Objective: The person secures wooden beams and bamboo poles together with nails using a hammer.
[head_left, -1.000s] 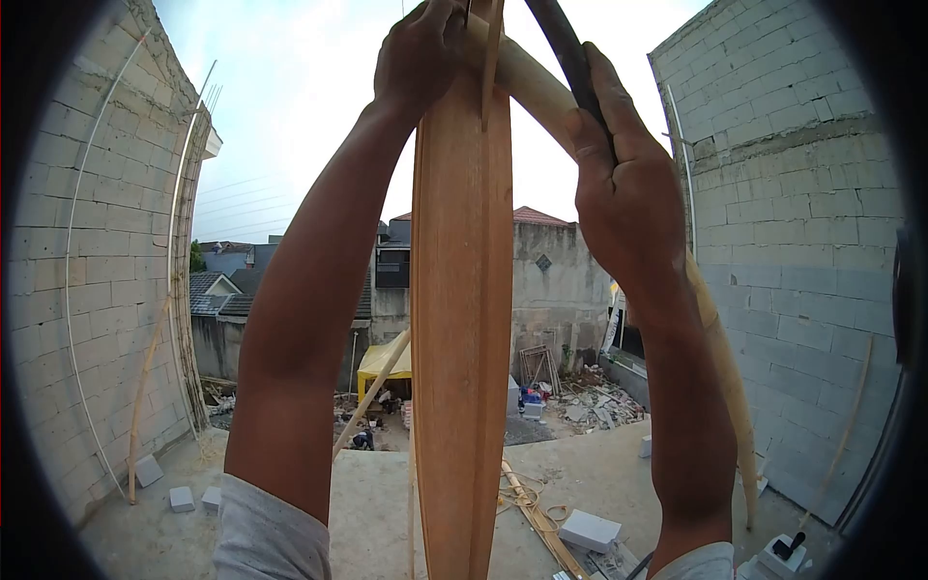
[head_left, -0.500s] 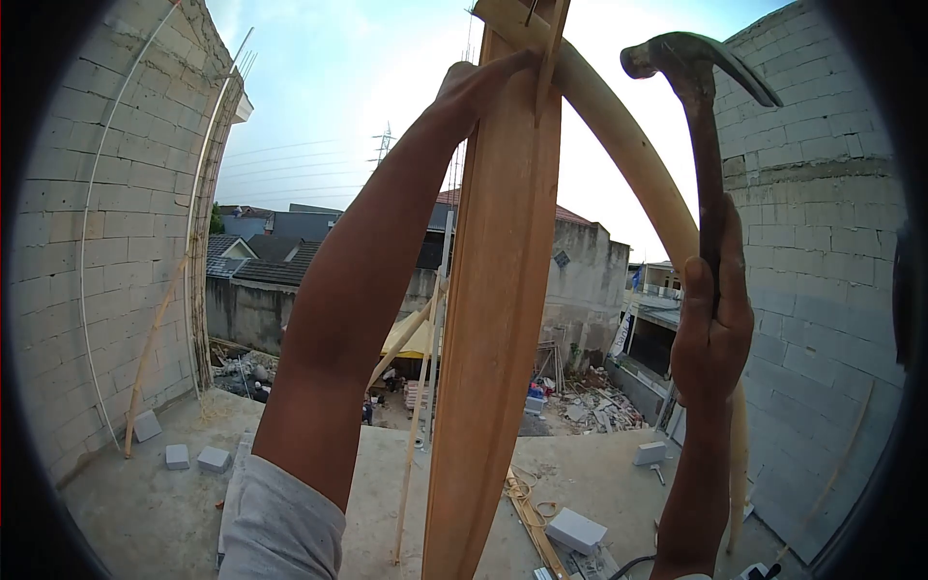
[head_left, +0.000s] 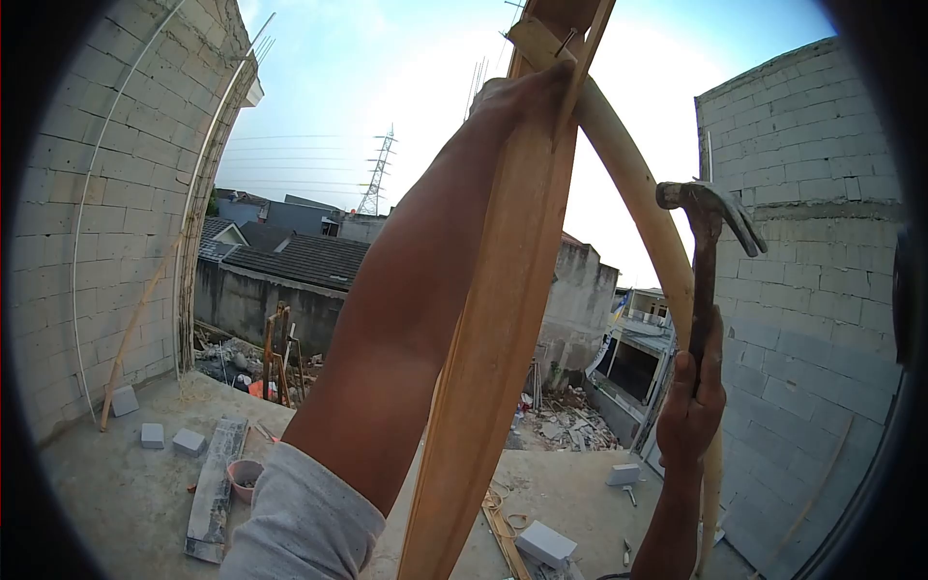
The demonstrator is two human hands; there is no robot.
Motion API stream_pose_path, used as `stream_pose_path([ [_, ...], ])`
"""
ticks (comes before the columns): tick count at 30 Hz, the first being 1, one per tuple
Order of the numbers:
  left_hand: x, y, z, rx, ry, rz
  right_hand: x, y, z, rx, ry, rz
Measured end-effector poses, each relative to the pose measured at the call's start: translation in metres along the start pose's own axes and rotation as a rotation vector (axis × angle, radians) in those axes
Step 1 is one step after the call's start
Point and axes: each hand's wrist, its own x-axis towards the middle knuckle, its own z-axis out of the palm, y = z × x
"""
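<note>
An upright wooden plank (head_left: 503,319) rises through the middle of the view. My left hand (head_left: 517,92) reaches up and grips it near the top, where a pale bamboo pole (head_left: 638,193) crosses it and curves down to the right. A nail (head_left: 564,43) sticks out at that crossing. My right hand (head_left: 698,401) is lower right, closed around the handle of a claw hammer (head_left: 710,208) held head up, away from the plank.
Grey block walls (head_left: 802,242) stand left and right. The concrete floor below holds loose blocks (head_left: 546,543), a board (head_left: 215,483) and a small tub (head_left: 244,474). Beyond the edge lie rubble, rooftops and a pylon.
My right hand with the hammer has dropped lower and moved away from the plank top. The view has tilted, and the left hand stays on the plank.
</note>
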Motion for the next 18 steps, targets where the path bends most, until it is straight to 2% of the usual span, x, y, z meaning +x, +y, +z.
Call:
stream_pose_path([
  [1,0.008,-0.002,0.0,0.062,0.018,-0.08,-0.002,0.0,-0.001,-0.002,0.004,-0.005],
  [5,0.012,-0.007,0.002,0.09,0.056,-0.103,-0.006,0.006,0.0,-0.065,0.007,-0.034],
  [15,-0.013,0.013,-0.003,0.126,-0.008,-0.025,0.006,-0.001,0.009,-0.063,0.006,-0.117],
  [18,-0.015,0.015,-0.004,0.102,-0.027,-0.035,0.023,0.016,0.025,0.048,0.106,-0.001],
])
